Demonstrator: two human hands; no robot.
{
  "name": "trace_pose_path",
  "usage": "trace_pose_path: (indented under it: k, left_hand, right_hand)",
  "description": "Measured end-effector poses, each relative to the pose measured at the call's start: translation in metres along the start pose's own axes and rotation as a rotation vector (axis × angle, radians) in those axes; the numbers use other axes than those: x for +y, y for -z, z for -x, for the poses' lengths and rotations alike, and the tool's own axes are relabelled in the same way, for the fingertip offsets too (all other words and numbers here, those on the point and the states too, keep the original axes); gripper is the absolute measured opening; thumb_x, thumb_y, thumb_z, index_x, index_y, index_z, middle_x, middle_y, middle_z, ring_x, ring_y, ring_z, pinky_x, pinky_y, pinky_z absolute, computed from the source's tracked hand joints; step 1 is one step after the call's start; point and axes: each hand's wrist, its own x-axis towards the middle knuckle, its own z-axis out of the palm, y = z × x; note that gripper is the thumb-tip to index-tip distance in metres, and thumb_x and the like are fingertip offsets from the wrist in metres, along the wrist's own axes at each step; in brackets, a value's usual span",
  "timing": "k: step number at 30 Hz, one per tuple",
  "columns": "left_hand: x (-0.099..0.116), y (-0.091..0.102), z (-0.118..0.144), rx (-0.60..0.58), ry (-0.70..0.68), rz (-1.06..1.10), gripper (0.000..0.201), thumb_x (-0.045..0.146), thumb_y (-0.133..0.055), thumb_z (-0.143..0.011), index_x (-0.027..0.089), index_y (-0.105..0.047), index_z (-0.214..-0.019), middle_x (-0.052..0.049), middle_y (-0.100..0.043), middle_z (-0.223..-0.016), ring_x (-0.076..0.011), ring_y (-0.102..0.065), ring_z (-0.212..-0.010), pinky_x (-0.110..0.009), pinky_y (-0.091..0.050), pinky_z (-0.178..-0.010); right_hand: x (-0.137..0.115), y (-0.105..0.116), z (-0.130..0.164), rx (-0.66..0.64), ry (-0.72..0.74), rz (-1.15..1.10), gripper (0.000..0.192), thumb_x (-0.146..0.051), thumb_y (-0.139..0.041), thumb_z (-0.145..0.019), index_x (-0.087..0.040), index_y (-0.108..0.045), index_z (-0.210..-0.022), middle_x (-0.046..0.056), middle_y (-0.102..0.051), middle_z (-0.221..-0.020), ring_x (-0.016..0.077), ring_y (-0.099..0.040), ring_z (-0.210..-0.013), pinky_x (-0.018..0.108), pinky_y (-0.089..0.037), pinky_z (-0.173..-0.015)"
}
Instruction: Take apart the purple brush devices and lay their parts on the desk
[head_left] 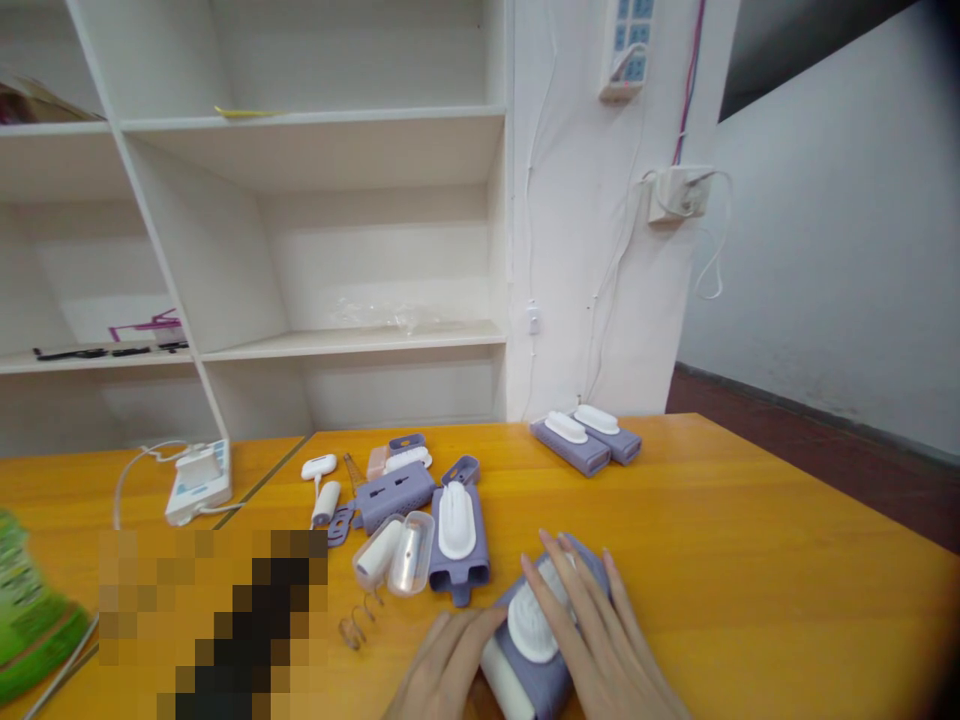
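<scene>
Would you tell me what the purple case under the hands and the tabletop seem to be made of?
The purple case looks like matte moulded plastic or silicone: uniform lilac colour, rounded edges, no glare. Its white ribbed insert looks like glossier plastic. The tabletop seems to be varnished wood or laminate: orange-yellow with a soft sheen.

A small assembly workshop: an orange worktop point(712, 520) strewn with purple-and-white plastic device parts point(457, 535), bare white shelving point(315, 150) at the far left, power strips point(628, 50) wired on the far wall.
</scene>
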Motion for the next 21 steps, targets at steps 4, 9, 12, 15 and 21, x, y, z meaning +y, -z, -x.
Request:
trace_pose_path:
  k: [4, 9, 12, 15, 21]
  left_hand:
    - [0.013, 0.006, -0.003, -0.019, 0.037, -0.012, 0.06, 0.053, -0.077, -0.088, 0.031, -0.058, -0.14, -0.006, -0.076, -0.121, -0.0225, -0.072, -0.105, -0.032, -0.057, -0.1]
    - [0.026, 0.005, -0.002, 0.008, 0.125, -0.063, 0.066, 0.024, -0.085, -0.077, 0.032, -0.056, -0.137, -0.002, -0.074, -0.113, -0.018, -0.068, -0.084, -0.032, -0.058, -0.094]
    - [0.034, 0.006, -0.003, 0.009, 0.143, -0.034, 0.072, 0.018, -0.083, -0.074, 0.033, -0.053, -0.137, -0.002, -0.072, -0.118, -0.0196, -0.068, -0.092, -0.031, -0.056, -0.094]
    - [0.041, 0.008, -0.005, -0.015, 0.197, 0.014, 0.062, 0.019, -0.08, -0.075, 0.032, -0.056, -0.131, -0.002, -0.071, -0.121, -0.0215, -0.067, -0.103, -0.031, -0.054, -0.098]
    - [0.048, 0.016, -0.009, -0.141, 0.342, -0.006, 0.043, 0.017, -0.074, -0.073, 0.024, -0.058, -0.112, -0.004, -0.069, -0.111, -0.0232, -0.068, -0.104, -0.031, -0.055, -0.093]
  right_hand:
    - [-0.007, 0.001, 0.001, -0.009, -0.025, -0.042, 0.071, -0.023, -0.047, -0.095, -0.015, -0.031, -0.163, 0.024, -0.052, -0.157, 0.0458, -0.056, -0.137, 0.069, -0.058, -0.094]
    - [-0.012, 0.005, 0.003, -0.029, -0.051, -0.077, 0.075, -0.022, -0.048, -0.094, -0.014, -0.026, -0.165, 0.025, -0.051, -0.157, 0.0457, -0.054, -0.139, 0.071, -0.055, -0.097]
    - [-0.013, 0.008, 0.003, -0.051, -0.076, -0.113, 0.079, -0.019, -0.049, -0.092, -0.015, -0.023, -0.166, 0.024, -0.049, -0.159, 0.0461, -0.052, -0.141, 0.072, -0.053, -0.099]
    - [-0.016, 0.008, 0.003, -0.055, -0.103, -0.168, 0.084, -0.02, -0.051, -0.089, -0.018, -0.02, -0.167, 0.023, -0.048, -0.16, 0.0478, -0.05, -0.142, 0.075, -0.051, -0.1]
    - [-0.021, 0.002, 0.008, -0.063, -0.195, -0.303, 0.099, -0.012, -0.055, -0.076, -0.023, -0.018, -0.167, 0.018, -0.044, -0.163, 0.0453, -0.041, -0.148, 0.079, -0.041, -0.108]
